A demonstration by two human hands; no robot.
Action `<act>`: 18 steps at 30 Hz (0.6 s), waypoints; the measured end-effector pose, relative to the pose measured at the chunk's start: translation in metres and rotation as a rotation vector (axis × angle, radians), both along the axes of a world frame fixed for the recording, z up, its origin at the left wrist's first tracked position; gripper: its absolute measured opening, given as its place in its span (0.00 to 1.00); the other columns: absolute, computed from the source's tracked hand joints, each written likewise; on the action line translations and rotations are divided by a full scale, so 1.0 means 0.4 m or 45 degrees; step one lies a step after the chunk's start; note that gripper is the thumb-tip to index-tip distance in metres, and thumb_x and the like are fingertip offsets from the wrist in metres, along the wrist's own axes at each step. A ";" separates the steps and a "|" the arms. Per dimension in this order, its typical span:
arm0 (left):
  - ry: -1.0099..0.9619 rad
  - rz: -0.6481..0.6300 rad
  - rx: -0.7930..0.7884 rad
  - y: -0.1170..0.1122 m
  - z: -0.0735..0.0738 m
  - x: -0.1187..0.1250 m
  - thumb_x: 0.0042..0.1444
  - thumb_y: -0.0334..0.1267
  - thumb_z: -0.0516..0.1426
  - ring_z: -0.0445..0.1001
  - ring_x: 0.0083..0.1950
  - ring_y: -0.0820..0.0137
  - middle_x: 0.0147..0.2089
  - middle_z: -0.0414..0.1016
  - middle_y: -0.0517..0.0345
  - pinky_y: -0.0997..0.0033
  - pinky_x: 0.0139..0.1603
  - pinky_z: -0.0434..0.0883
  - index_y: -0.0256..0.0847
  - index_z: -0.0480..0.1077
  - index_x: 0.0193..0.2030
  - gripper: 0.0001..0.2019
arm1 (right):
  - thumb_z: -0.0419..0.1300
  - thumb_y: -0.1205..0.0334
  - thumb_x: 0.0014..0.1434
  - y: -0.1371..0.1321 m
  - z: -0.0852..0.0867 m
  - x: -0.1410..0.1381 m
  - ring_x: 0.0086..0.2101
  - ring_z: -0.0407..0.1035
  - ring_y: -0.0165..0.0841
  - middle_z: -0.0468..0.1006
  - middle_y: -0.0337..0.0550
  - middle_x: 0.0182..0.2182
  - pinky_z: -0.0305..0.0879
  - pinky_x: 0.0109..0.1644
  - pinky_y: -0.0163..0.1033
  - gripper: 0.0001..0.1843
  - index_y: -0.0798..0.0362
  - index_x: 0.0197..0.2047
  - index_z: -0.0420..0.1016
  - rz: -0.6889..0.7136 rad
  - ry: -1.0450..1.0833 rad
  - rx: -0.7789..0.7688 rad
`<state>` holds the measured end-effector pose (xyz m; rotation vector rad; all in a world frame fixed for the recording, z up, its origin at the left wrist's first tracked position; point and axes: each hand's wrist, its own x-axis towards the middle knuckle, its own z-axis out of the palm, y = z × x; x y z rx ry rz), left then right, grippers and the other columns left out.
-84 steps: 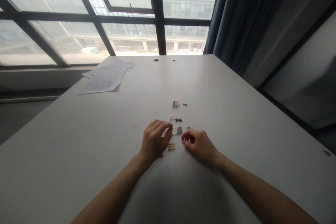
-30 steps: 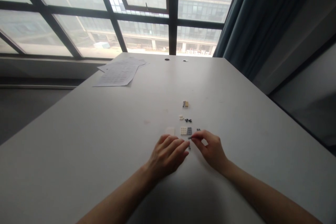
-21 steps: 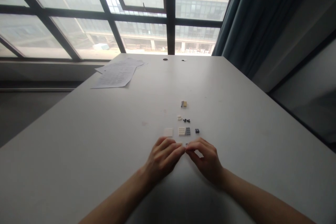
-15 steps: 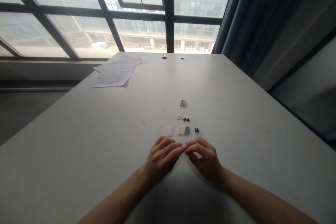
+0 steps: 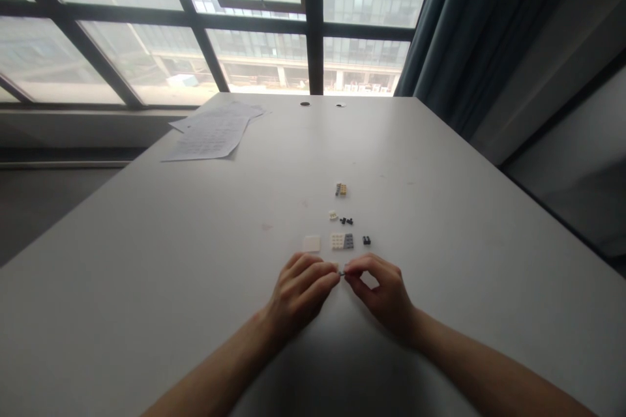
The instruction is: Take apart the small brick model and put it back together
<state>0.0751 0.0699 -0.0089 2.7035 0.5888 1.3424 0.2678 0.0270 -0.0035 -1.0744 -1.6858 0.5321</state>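
My left hand [image 5: 299,291] and my right hand [image 5: 379,290] meet fingertip to fingertip low over the white table [image 5: 195,260]. Both are pinched on a tiny building-block piece [image 5: 342,271] that is mostly hidden between the fingers. Just beyond them lie a flat white plate [image 5: 312,243], a cream-and-grey studded plate [image 5: 341,241] and a small dark brick [image 5: 366,240]. Farther off sit a small white piece [image 5: 333,214], a few tiny dark bits [image 5: 346,220] and a grey-and-tan brick [image 5: 341,189].
Printed paper sheets [image 5: 210,133] lie at the table's far left corner. Two small round holes [image 5: 305,104] mark the far edge by the large window [image 5: 244,26]. A dark curtain [image 5: 469,32] hangs at the right. The table's right edge drops off beside a grey wall.
My right hand drew back from the studded plate to meet my left hand, which slid right. A white plate and a dark brick came into sight. Both hands now pinch together.
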 end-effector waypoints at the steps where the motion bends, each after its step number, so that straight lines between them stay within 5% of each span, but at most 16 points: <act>1: 0.000 0.001 0.014 0.000 0.000 -0.001 0.58 0.27 0.56 0.71 0.38 0.69 0.40 0.78 0.54 0.67 0.40 0.68 0.41 0.69 0.43 0.08 | 0.60 0.69 0.58 0.000 0.000 -0.001 0.31 0.72 0.32 0.77 0.40 0.30 0.69 0.38 0.36 0.04 0.50 0.35 0.73 0.005 -0.006 -0.008; 8: 0.037 -0.046 0.073 -0.004 0.000 -0.005 0.58 0.27 0.56 0.72 0.41 0.69 0.43 0.77 0.52 0.66 0.41 0.68 0.40 0.70 0.43 0.07 | 0.64 0.63 0.57 0.001 0.003 -0.004 0.30 0.71 0.31 0.76 0.40 0.28 0.69 0.36 0.35 0.04 0.52 0.35 0.72 0.073 -0.012 -0.019; 18: 0.029 -0.137 0.131 -0.004 0.003 -0.002 0.57 0.26 0.58 0.73 0.45 0.66 0.44 0.77 0.49 0.65 0.42 0.68 0.36 0.71 0.42 0.07 | 0.66 0.68 0.53 0.001 -0.007 -0.006 0.32 0.73 0.31 0.79 0.41 0.32 0.70 0.39 0.35 0.08 0.52 0.38 0.74 0.090 0.078 -0.055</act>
